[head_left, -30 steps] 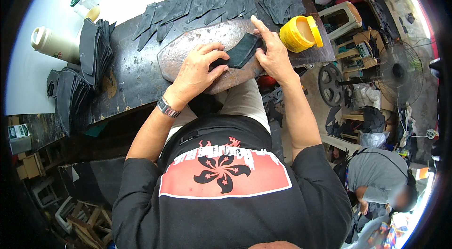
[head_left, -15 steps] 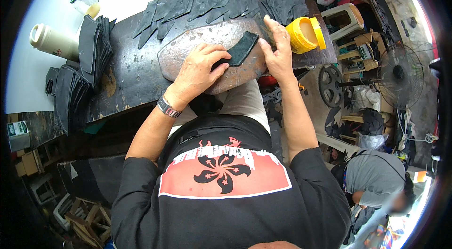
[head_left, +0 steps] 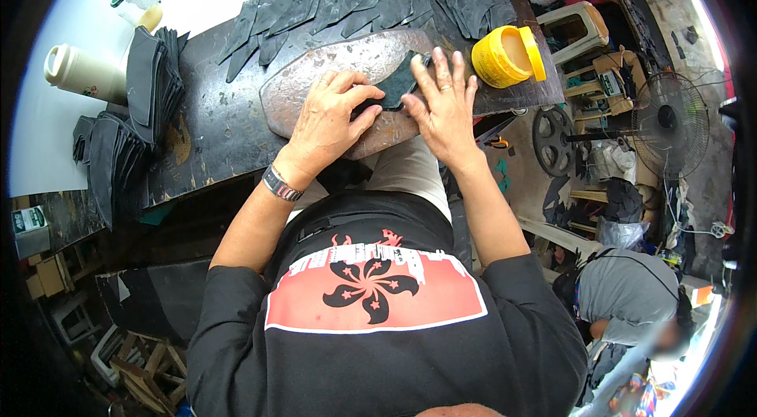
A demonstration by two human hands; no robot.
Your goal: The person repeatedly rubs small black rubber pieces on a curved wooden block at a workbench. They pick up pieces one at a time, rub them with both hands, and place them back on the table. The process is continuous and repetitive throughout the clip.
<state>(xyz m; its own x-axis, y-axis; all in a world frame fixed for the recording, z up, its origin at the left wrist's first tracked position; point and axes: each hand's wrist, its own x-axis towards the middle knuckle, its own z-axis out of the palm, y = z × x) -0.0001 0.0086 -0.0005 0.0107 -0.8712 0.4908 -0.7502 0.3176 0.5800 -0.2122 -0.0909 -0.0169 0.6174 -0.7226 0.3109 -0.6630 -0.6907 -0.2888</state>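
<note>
In the head view, near the top middle of the frame, the left hand curls its fingers down onto a small dark piece that lies on a brown stone slab. The right hand lies flat and spread out, pressing the same piece. The slab sits on the dark surface. An open yellow tub stands just beside the right hand, on the right. I think a quick move of that hand could knock the tub over. The piece could also slide if one hand lets up.
</note>
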